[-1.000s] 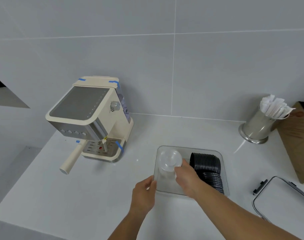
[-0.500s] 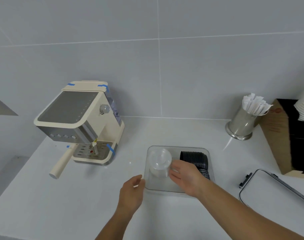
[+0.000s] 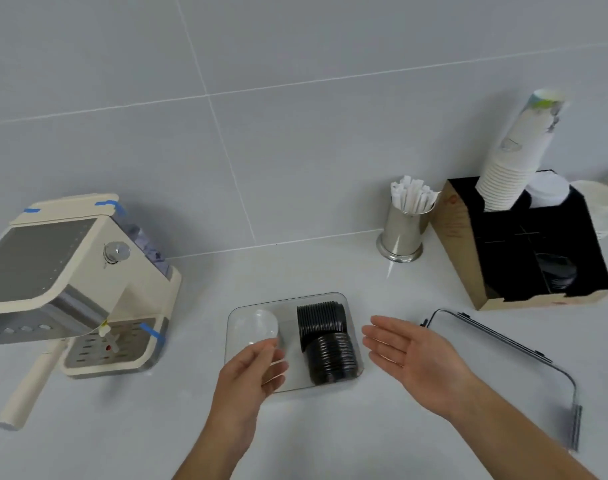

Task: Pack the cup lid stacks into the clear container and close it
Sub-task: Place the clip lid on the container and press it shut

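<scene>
Hands: two bare hands are seen at the near edge of the clear container (image 3: 288,341), one on each side.
Right hand: the right hand (image 3: 410,355) has been drawn back out of the container since half a second ago, when it was down inside beside the clear lids; it is now held flat, palm up, fingers straight, with nothing in it, just right of the container.
Left hand: the left hand (image 3: 250,372) has been brought forward over the container's near left corner; its fingers are loosely bent at the clear lid stack (image 3: 257,329). Whether the stack is pinched or only touched cannot be told, since the lids are transparent and blurred.
Clear lid stack: it is laid in the left half of the container.
Black lid stacks: two black lid stacks (image 3: 326,341) are laid in the right half, one far, one near, touching each other.
Container lid: the container lid (image 3: 503,358) is lying flat on the counter (image 3: 330,438), well right of the container and untouched.
Meaning for the task: packing is judged nearly done. The freed right hand is on the side of the container lid, so closing is judged to be the step left, once the clear stack is released.
Surroundings: a coffee machine (image 3: 70,282) stands at the far left, a steel cup of wrapped straws (image 3: 406,230) and a cardboard organiser (image 3: 524,244) at the far right.
</scene>
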